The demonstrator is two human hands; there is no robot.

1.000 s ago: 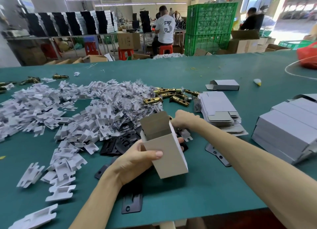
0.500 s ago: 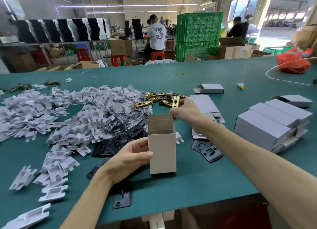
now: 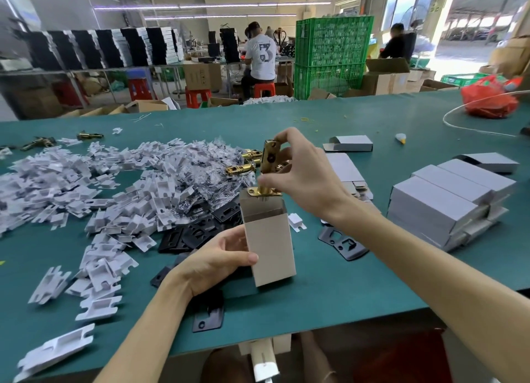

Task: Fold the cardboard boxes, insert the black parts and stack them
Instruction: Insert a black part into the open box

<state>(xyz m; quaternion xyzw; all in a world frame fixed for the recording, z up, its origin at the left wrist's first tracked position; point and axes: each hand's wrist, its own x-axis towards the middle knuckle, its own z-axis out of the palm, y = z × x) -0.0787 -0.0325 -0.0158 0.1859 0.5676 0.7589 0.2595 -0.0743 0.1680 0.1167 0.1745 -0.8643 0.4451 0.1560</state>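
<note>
Head view: closed boxes (image 3: 447, 193) sit stacked at right, while the left hand (image 3: 212, 263) grips an open box (image 3: 271, 248) and the right hand (image 3: 309, 176) pinches a brass latch (image 3: 268, 160) in its fingers (image 3: 289, 134) at the box's mouth.

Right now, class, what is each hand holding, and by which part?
The left hand grips the cardboard box by its lower side; the right hand pinches the brass latch by its upper body, plate end down at the box's open top.

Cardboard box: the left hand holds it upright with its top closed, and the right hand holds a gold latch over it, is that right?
Not quite: the head view shows the cardboard box with its top open, a flap standing up. The rest stands: the left hand holds it upright and the right hand holds the gold latch over it.
</note>
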